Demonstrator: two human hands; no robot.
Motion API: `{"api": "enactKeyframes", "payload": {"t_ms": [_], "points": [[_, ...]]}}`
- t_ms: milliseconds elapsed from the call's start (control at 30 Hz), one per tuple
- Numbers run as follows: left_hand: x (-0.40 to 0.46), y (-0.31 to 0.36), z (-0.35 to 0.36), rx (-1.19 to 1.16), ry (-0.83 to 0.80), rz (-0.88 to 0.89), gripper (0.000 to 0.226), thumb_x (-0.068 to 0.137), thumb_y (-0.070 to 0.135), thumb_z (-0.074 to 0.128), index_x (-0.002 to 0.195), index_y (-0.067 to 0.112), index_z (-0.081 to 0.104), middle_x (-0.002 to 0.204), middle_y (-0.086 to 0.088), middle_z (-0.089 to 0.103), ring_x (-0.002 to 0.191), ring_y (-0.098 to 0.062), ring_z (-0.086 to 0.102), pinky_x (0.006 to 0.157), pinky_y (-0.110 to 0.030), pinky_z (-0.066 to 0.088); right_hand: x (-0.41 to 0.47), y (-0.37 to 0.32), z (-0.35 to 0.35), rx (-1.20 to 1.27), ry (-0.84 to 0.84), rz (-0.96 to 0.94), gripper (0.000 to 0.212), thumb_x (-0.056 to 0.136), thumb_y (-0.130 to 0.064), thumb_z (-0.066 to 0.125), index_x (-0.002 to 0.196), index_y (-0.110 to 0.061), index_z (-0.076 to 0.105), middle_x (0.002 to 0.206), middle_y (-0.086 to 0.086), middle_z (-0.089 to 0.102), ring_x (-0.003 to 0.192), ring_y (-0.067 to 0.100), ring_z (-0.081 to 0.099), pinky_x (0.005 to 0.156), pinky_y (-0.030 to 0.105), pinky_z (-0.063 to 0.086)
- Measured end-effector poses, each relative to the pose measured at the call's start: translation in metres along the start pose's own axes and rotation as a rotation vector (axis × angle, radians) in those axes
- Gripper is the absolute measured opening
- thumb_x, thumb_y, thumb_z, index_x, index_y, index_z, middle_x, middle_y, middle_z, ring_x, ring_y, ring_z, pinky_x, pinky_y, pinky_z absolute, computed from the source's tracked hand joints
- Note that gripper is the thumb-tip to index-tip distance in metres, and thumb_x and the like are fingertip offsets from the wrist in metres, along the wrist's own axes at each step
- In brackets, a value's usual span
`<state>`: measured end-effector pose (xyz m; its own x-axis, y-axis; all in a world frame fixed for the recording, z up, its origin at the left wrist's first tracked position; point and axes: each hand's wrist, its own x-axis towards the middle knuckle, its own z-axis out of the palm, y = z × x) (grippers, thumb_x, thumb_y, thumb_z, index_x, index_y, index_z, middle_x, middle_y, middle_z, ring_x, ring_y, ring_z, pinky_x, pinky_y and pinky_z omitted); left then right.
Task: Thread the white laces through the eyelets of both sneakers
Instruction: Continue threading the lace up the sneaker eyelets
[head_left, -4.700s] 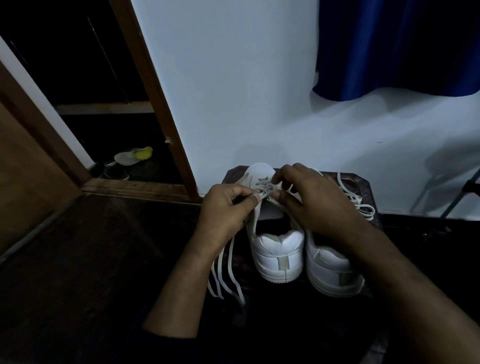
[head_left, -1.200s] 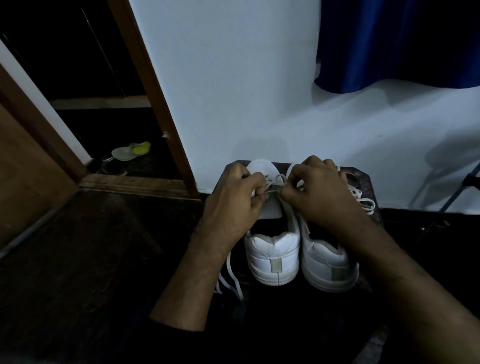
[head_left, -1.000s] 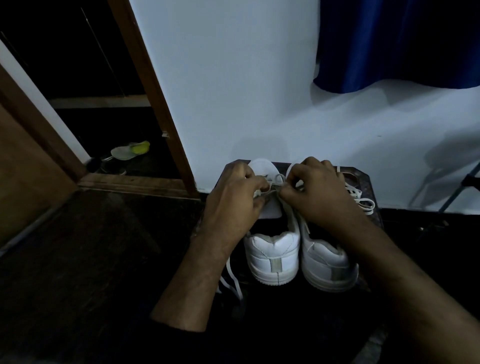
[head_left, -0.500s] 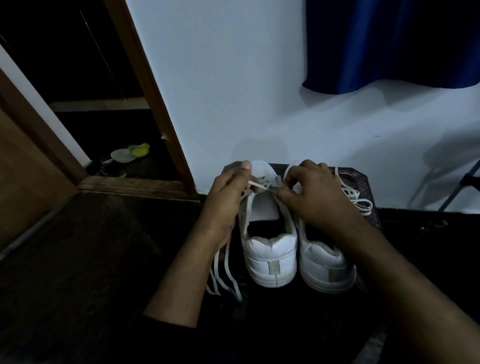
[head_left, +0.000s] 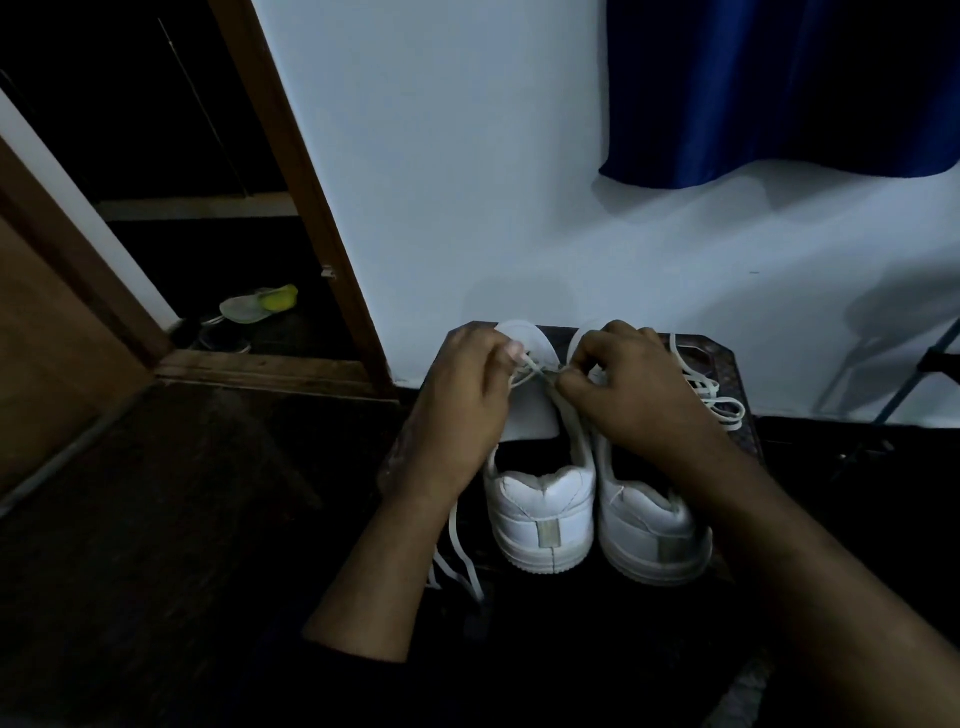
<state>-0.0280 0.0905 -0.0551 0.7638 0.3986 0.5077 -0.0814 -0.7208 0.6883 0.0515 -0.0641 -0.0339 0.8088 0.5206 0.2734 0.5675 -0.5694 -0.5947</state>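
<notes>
Two white sneakers stand side by side on a small dark stand (head_left: 737, 364) against the pale wall, heels toward the person. The left sneaker (head_left: 540, 519) is the one being handled — both hands meet over its tongue, near the toe end. The left hand (head_left: 462, 405) has its fingers curled, pinching the white lace (head_left: 535, 370) at the fingertips, and the right hand (head_left: 628, 395) pinches the same lace from the other side, thumb and forefinger closed tight on it. Between the two hands the lace crosses in a short taut stretch over the tongue. Its loose ends (head_left: 460, 551) trail down below the left wrist, hanging off the stand's near-left side.

The right sneaker (head_left: 649, 540) sits touching its mate, partly hidden under the right forearm; its own lace (head_left: 711, 400) lies in loose loops on the stand beyond the right hand (how far it is threaded I cannot tell).

A blue curtain (head_left: 779, 88) hangs at upper right, and a wooden door frame (head_left: 296, 182) leans up at left — something yellow-green (head_left: 278, 299) lies on the dark floor past it.
</notes>
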Motion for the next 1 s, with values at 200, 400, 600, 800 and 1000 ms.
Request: {"api": "enactKeyframes", "payload": {"t_ms": [200,400,600,800,1000], "points": [[0.008,0.019,-0.022,-1.046,0.137,-0.482,0.031,0.109,0.02,0.041,0.078,0.019,0.045,0.052,0.005,0.036,0.045,-0.011,0.031,0.056,-0.027,0.041,0.0,0.0,0.0,0.009,-0.021,0.011,0.037,0.072,-0.051,0.046,0.082,-0.021,0.065,0.091,-0.004,0.053,0.1,0.024,0.048,0.096,0.046,0.042],[-0.005,-0.001,-0.005,0.239,-0.168,0.15,0.012,0.091,0.028,0.071,0.103,0.027,0.071,0.087,0.006,0.068,0.078,-0.013,0.066,0.069,-0.036,0.056,0.001,0.002,0.001,0.02,-0.02,-0.002,0.032,0.071,-0.051,0.046,0.08,-0.024,0.061,0.088,-0.005,0.051,0.098,0.024,0.048,0.093,0.045,0.043],[-0.003,-0.004,-0.001,0.157,0.001,0.136,0.01,0.095,0.018,0.066,0.087,0.016,0.072,0.093,0.004,0.055,0.089,-0.011,0.061,0.076,-0.027,0.051,0.001,0.005,0.003,0.032,0.002,-0.018,0.045,0.069,-0.059,0.041,0.082,-0.022,0.064,0.089,-0.004,0.053,0.098,0.025,0.049,0.091,0.044,0.043],[0.006,0.026,-0.013,-1.166,0.118,-0.537,0.024,0.109,0.013,0.042,0.087,0.016,0.05,0.065,-0.004,0.062,0.057,-0.016,0.063,0.064,-0.037,0.059,0.001,0.007,0.003,0.042,-0.01,-0.02,0.039,0.073,-0.056,0.046,0.081,-0.022,0.063,0.089,-0.005,0.052,0.098,0.023,0.048,0.091,0.043,0.042],[-0.001,0.008,-0.021,-0.183,0.077,-0.075,0.006,0.099,0.025,0.064,0.095,0.024,0.06,0.067,0.013,0.055,0.057,-0.002,0.05,0.053,-0.022,0.04,0.002,0.008,0.005,0.05,0.003,-0.042,0.019,0.086,-0.038,0.061,0.082,-0.02,0.064,0.09,-0.004,0.054,0.1,0.024,0.049,0.093,0.044,0.042]]}}
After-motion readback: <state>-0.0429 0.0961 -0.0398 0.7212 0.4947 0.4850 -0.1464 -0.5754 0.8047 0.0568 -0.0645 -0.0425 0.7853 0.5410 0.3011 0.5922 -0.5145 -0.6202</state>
